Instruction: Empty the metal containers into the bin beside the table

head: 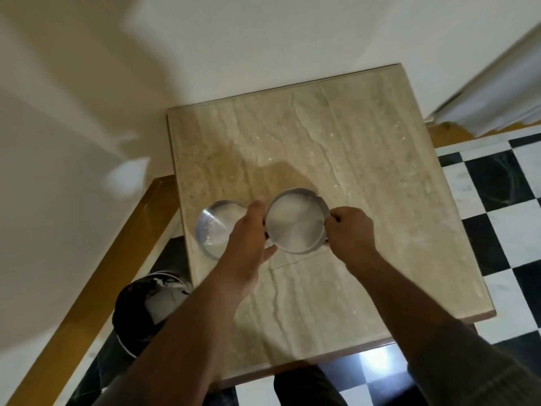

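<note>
Two round metal containers are at the table's left side. One metal container point(295, 222) is gripped by both hands: my left hand point(248, 232) holds its left rim and my right hand point(349, 230) pinches its right rim. Its inside looks bare and shiny, and it appears slightly lifted or tilted. The second metal container point(215, 227) rests on the beige stone table point(336, 148) near the left edge, partly hidden behind my left hand. A black round bin point(146, 306) with a white liner stands on the floor below the table's left edge, partly covered by my left forearm.
The table stands in a corner against white walls. A wooden skirting board point(87, 288) runs along the left wall. The floor point(503, 200) is black-and-white chequered tile on the right and in front. A white curtain or door edge point(497, 101) is at the far right.
</note>
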`<state>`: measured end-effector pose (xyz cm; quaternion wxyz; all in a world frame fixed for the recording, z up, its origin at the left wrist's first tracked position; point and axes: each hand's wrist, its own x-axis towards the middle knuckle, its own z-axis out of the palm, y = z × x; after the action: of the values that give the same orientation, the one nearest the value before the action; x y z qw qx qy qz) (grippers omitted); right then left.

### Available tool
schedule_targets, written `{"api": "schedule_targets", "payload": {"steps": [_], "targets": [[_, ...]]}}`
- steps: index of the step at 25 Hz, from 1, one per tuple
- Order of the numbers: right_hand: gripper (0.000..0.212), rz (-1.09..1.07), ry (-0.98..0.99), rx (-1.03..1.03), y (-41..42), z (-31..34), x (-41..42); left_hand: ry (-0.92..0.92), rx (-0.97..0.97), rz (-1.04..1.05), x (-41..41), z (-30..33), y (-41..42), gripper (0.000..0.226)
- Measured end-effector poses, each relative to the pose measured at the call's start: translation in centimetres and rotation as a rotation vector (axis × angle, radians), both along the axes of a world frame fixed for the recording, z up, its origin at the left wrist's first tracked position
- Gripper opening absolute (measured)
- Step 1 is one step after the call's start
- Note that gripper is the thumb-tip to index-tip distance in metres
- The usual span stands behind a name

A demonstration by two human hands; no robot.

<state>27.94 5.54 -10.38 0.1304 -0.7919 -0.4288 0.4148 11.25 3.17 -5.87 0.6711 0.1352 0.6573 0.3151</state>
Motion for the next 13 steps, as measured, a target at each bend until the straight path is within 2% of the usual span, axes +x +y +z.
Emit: {"api": "schedule_targets", "payload": {"steps": [5,10,12,13], "targets": [[0.028,0.079,-0.016,-0.029,0.7,-2.2,1.1,0.029,-0.089,0.009,1.1,-2.4,1.1,0.052],[0.023,0.175,-0.01,-0.029,1.0,-2.6,0.7,0.008,-0.099,0.068,1.4,-2.1,1.0,0.029],[0.014,0.221,0.014,-0.019,0.8,-1.4,0.7,0.115,-0.07,-0.024,1.6,-1.1,0.9,0.03],[0.016,0.23,0.007,-0.017,0.7,-0.2,0.6,0.24,-0.021,-0.092,1.6,-0.2,0.7,0.032]]}}
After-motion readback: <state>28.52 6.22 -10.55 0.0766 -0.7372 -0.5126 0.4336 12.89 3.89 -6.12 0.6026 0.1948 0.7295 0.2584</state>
